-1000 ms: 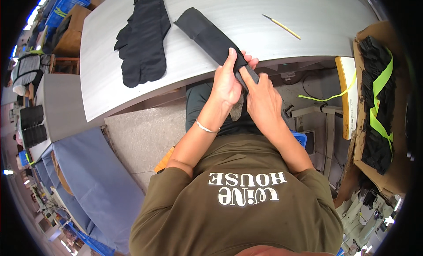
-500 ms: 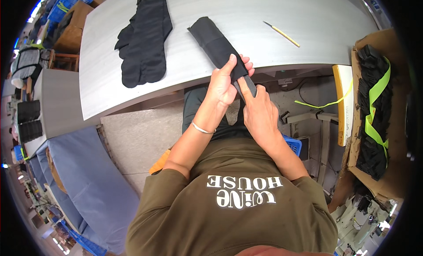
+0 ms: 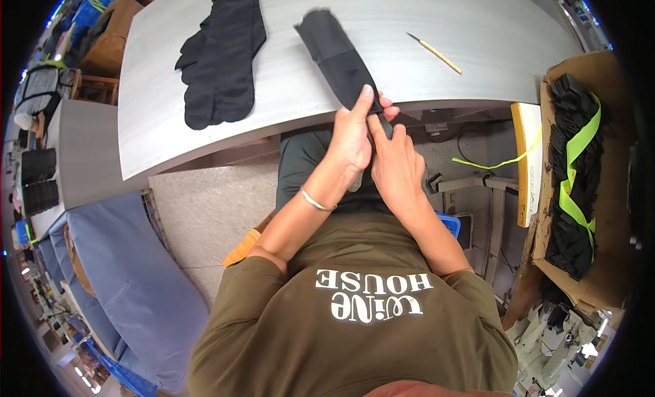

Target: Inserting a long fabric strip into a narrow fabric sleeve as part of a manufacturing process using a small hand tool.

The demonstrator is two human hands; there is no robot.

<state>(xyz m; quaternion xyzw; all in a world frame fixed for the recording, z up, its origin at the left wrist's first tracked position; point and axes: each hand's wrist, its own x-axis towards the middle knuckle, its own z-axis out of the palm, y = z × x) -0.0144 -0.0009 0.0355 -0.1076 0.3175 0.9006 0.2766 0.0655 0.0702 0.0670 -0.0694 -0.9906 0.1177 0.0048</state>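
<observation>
Grey tabletop [image 3: 477,28] carries a finished-looking pile of black socks [image 3: 222,55] toward its far left corner, while one black sock [image 3: 338,55] hangs over the near edge, pinched at its lower end by left hand [image 3: 351,134] and right hand [image 3: 396,168], fingers closed on it. That end is hidden between the hands; more dark pieces wait in the cardboard box [image 3: 614,274].

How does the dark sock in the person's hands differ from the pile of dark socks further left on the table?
The held sock is a single piece; the pile of socks is several stacked. The held sock hangs over the grey table edge, gripped by the left hand and right hand; the pile lies wholly on the table, untouched. Both are dark fabric, lying lengthwise.
</observation>
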